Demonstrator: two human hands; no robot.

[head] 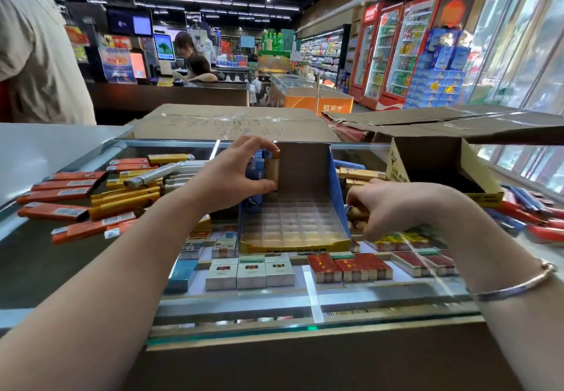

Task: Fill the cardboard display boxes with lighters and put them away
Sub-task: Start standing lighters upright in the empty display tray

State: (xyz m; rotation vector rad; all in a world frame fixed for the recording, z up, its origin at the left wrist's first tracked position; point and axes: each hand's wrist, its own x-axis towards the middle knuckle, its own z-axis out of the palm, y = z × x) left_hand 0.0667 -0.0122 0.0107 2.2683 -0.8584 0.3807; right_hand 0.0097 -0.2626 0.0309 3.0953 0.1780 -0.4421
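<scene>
Left hand (232,173) pinches a brownish lighter (272,170) upright, top and bottom, right at the far left corner of the display box (293,222). Right hand (393,207) is curled around more lighters (355,213) just right of the box's blue wall. I'd seat that one straight down into a back-corner cell, then fill along the row so nothing tips. The box sits mid-counter on the glass (335,296): yellow front lip, blue sides, tall brown back, clear gridded tray that looks empty so far.
</scene>
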